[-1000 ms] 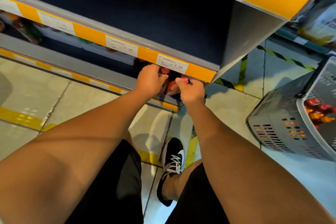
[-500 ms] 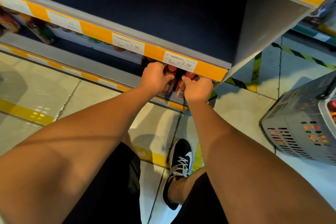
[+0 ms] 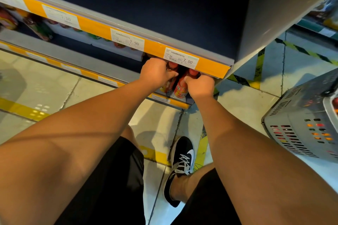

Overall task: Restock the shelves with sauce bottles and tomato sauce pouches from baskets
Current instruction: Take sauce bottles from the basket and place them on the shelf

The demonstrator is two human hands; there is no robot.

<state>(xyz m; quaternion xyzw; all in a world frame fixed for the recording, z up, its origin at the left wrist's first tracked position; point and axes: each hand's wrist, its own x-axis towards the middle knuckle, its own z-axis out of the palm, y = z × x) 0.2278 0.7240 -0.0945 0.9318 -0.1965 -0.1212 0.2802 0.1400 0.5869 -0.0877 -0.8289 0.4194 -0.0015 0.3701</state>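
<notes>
Seen from above, both bare forearms reach from the lower corners toward the middle of the frame. The left hand (image 3: 157,75) grips a red-capped sauce bottle (image 3: 171,74) under the yellow shelf edge strip (image 3: 210,68), beside the white price label reading 7.00 (image 3: 181,58). The right hand (image 3: 200,86) grips a second red sauce bottle with a printed label (image 3: 182,86), just beside the first. Both bottles sit on the grey lower shelf (image 3: 76,56). At the right edge a grey perforated plastic basket (image 3: 296,129) stands on the pale tiled floor (image 3: 54,86). A black sneaker with white laces (image 3: 181,162) shows at lower centre.
</notes>
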